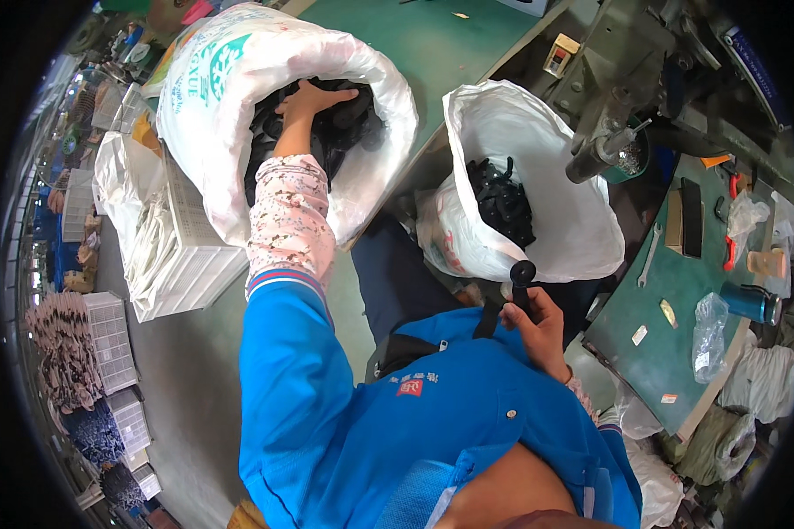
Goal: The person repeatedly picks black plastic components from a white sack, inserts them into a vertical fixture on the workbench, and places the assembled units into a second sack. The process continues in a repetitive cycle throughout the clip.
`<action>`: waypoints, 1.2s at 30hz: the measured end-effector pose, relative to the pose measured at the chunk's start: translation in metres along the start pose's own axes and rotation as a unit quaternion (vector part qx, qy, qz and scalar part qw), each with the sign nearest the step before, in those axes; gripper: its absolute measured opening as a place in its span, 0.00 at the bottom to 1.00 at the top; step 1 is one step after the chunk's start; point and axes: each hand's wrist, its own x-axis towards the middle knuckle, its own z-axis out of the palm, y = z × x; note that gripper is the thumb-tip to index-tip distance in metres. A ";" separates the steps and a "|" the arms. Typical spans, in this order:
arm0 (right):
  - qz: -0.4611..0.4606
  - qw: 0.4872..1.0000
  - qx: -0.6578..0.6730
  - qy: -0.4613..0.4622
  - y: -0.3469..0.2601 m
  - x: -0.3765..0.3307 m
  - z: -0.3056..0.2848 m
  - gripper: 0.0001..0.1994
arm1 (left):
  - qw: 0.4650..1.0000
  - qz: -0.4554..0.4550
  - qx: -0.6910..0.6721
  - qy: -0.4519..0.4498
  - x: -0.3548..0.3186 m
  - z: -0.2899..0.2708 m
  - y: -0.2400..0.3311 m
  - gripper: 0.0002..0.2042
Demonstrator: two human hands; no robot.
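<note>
My left hand (313, 101) reaches into a large white woven bag (194, 132) at the upper left. Its fingers lie spread on a heap of black plastic parts (355, 123), and I see nothing gripped in them. Close to my body, my right hand (541, 326) is closed on a black plastic part (522, 275) with a round disc-shaped end. The lower end of that part is hidden by the fingers. Just beyond it, a smaller white bag (569, 212) stands open, with a pile of black parts (500, 198) inside.
A machine (609, 115) stands at the upper right beside the smaller bag. On the green bench (622, 322) at right lie a wrench (650, 256) and a blue bottle (750, 302). White crates (194, 264) stand at left.
</note>
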 end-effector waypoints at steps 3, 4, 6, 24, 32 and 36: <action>0.006 1.000 0.004 0.015 0.000 0.001 0.001 0.07 | 0.997 0.079 0.002 0.000 -0.006 -0.010 0.013 0.62; 0.012 1.000 0.003 0.009 -0.002 0.000 0.001 0.07 | 0.997 0.070 0.024 -0.011 -0.004 -0.012 0.005 0.60; 0.019 1.000 -0.001 0.011 -0.002 0.000 0.001 0.07 | 0.993 0.115 -0.003 -0.028 0.033 0.004 -0.007 0.56; 0.027 1.000 -0.004 0.012 -0.004 0.004 0.007 0.08 | 0.993 0.080 0.059 0.067 0.014 0.019 0.005 0.32; -0.016 0.999 0.004 0.030 -0.001 -0.001 0.007 0.09 | 0.918 0.162 -0.276 0.233 -0.024 -0.019 -0.051 0.28; -0.094 0.993 0.037 0.057 0.001 -0.002 0.009 0.09 | 0.753 0.062 -0.653 0.050 -0.016 -0.012 -0.079 0.19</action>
